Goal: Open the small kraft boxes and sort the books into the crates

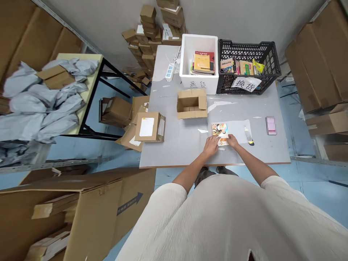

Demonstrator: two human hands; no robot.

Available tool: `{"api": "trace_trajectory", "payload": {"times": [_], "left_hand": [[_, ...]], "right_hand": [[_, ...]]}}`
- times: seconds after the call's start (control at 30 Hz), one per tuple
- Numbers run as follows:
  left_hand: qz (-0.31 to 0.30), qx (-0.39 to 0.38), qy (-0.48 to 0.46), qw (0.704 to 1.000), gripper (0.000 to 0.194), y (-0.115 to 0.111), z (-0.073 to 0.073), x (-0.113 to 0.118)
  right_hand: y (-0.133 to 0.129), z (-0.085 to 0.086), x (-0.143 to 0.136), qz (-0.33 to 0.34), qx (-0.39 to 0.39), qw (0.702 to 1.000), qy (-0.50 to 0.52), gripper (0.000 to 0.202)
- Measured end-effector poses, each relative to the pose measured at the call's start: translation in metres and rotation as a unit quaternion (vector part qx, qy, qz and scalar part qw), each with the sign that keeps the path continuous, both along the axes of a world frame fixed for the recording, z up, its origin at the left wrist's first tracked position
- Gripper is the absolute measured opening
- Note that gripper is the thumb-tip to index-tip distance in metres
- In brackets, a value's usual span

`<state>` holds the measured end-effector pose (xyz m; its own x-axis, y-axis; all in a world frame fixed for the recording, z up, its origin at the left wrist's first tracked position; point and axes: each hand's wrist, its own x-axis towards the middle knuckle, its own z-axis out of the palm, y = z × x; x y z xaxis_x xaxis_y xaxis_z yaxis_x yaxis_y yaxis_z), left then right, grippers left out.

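A colourful booklet [220, 129] lies near the front edge of the grey table. My left hand [211, 145] is closed on its lower left side, fingers over the cover. At the lower right edge, my right hand [233, 140] holds the booklet with its fingers drawn together. Partly beneath the booklet, a whitish sheet or bag [238, 129] stretches to the right. By that sheet's right end rests a small yellow-and-black tool [250, 142], perhaps a cutter. Beyond my hands stands a small cardboard box [192, 105] with its flaps up.
A white bin [185, 58] with books and a black crate [248, 48] with packets stand at the back. A phone [271, 125] lies at right. A taped carton [150, 127] sits on the left edge. A power strip [170, 71] is behind. Grey parcels [40, 105] fill the side table.
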<state>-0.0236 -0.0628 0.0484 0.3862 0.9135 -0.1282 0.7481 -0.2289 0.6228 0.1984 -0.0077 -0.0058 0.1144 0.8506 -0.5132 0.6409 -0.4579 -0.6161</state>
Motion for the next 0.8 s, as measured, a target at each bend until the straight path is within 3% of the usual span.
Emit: {"api": "trace_trajectory", "payload": {"times": [0.07,0.23,0.33,0.6,0.8], "left_hand": [[-0.031,-0.016,0.01,0.999,0.062,-0.002,0.001,0.0],[0.071,-0.169,0.045,0.982,0.074,-0.003,-0.012,-0.013],[0.072,-0.216,0.035,0.973,0.08,-0.003,-0.019,-0.022],[0.053,-0.224,0.036,0.973,0.074,-0.004,-0.022,-0.026],[0.071,-0.157,0.05,0.984,0.056,0.005,-0.006,-0.031]], "right_hand": [[-0.001,0.002,0.0,-0.022,-0.017,1.0,-0.002,0.048],[0.001,0.004,-0.001,-0.053,-0.021,0.998,0.003,0.05],[0.004,0.002,-0.004,-0.077,-0.034,0.996,-0.006,0.053],[0.001,0.003,-0.025,-0.087,-0.066,0.993,0.038,0.038],[0.009,0.027,-0.027,-0.034,-0.003,0.999,-0.012,0.043]]}}
